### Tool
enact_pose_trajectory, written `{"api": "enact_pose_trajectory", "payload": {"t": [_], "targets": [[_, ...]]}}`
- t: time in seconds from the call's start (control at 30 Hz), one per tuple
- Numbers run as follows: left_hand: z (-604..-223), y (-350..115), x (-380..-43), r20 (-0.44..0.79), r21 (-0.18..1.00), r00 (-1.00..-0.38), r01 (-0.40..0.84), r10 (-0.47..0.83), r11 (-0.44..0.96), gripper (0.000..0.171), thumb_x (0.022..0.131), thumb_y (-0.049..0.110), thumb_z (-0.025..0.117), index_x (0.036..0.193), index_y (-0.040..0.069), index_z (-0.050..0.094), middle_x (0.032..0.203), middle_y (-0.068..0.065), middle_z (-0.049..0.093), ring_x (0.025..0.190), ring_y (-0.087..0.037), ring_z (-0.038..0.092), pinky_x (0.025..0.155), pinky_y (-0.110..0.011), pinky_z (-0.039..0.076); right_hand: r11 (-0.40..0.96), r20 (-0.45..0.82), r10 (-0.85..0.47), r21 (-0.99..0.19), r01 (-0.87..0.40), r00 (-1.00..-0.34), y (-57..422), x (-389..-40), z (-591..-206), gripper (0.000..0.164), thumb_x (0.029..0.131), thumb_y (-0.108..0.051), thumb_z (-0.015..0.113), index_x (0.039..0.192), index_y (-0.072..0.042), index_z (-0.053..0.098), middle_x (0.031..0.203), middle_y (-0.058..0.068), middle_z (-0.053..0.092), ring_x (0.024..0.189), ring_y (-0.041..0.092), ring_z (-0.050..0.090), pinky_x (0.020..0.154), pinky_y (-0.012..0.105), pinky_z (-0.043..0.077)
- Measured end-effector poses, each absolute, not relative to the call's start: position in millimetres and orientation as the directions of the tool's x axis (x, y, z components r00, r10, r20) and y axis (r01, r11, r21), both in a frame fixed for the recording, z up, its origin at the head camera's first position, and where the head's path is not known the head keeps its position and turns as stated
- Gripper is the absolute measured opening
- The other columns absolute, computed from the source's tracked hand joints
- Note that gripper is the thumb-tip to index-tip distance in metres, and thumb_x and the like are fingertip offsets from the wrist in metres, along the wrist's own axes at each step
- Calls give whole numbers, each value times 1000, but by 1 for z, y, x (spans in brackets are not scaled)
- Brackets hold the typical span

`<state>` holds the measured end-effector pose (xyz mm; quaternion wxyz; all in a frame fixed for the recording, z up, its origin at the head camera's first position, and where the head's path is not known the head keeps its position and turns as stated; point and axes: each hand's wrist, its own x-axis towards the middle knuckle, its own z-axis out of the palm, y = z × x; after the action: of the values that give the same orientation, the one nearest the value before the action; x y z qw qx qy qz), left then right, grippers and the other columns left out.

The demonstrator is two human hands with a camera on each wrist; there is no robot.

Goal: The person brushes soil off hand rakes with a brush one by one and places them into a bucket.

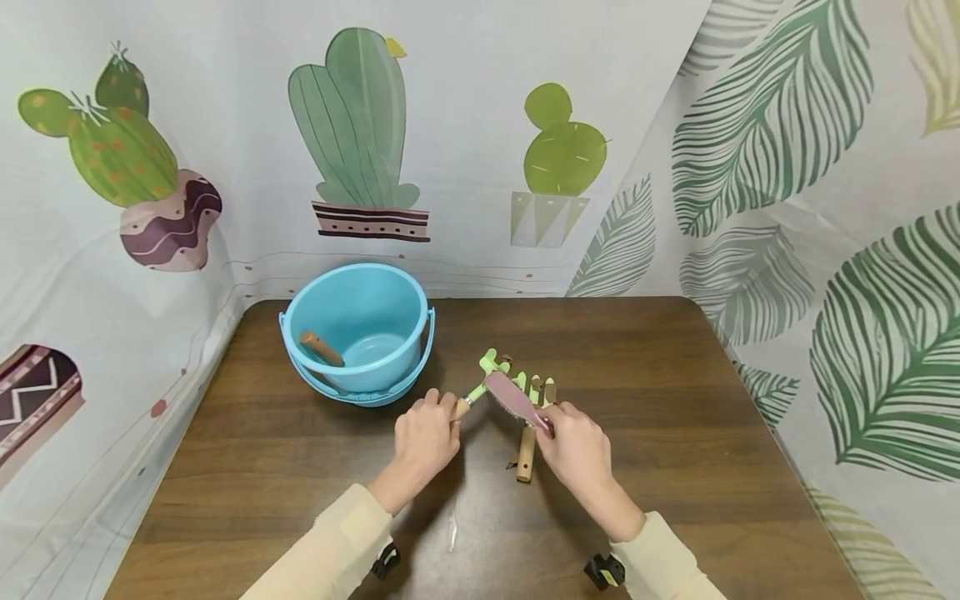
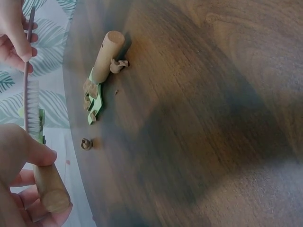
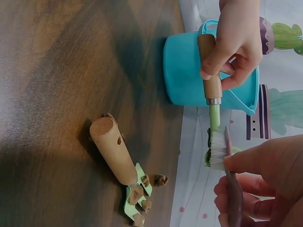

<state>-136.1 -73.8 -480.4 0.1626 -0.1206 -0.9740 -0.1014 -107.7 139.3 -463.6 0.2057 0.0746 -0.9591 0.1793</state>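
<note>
My left hand [image 1: 427, 429] grips the wooden handle of a small green-headed garden tool [image 3: 214, 113]. In my right hand [image 1: 577, 446] is a mauve brush [image 1: 513, 396], pinched at its handle. Its white bristles [image 3: 218, 149] lie against the tool's green head in the right wrist view; the brush hides part of that head from above. Below the brush, a garden hand fork [image 1: 526, 454] with green tines and a wooden handle lies on the table. Brown clay-like bits [image 3: 136, 194] stick to its tines.
A light blue bucket [image 1: 352, 379] stands at the back left of the wooden table [image 1: 660, 375], its handle hanging down in front. Inside leans a wooden tool handle [image 1: 322, 348]. A curled brown bit [image 2: 86, 144] lies near the fork. Printed cloth hangs behind the table.
</note>
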Motion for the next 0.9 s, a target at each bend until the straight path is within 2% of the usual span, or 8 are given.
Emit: {"api": "enact_pose_trajectory", "payload": {"t": [0.33, 0.57, 0.9], "targets": [[-480, -74, -135, 333, 162, -917, 286, 220, 944, 23, 67, 22, 75, 81, 13, 59, 68, -2, 48, 58, -22, 55, 41, -36, 41, 919, 487, -83, -301, -256, -869, 140, -111, -462, 19, 69, -15, 77, 88, -14, 71, 72, -1, 61, 55, 16, 53, 43, 35, 43], [-480, -70, -130, 338, 160, -909, 312, 245, 937, 23, 67, 23, 75, 81, 14, 59, 67, -1, 48, 58, -21, 56, 41, -35, 41, 922, 547, -98, -264, -283, -831, 134, -117, -464, 19, 68, -15, 78, 86, -12, 71, 74, 0, 63, 57, 18, 56, 45, 35, 45], [-479, -64, -125, 368, 150, -897, 316, 244, 937, 23, 67, 24, 74, 82, 14, 59, 68, -1, 49, 58, -21, 57, 42, -36, 42, 940, 541, -107, -217, -262, -834, 129, -120, -466, 16, 68, -15, 78, 79, -8, 68, 71, 3, 60, 58, 20, 56, 45, 37, 46]]}}
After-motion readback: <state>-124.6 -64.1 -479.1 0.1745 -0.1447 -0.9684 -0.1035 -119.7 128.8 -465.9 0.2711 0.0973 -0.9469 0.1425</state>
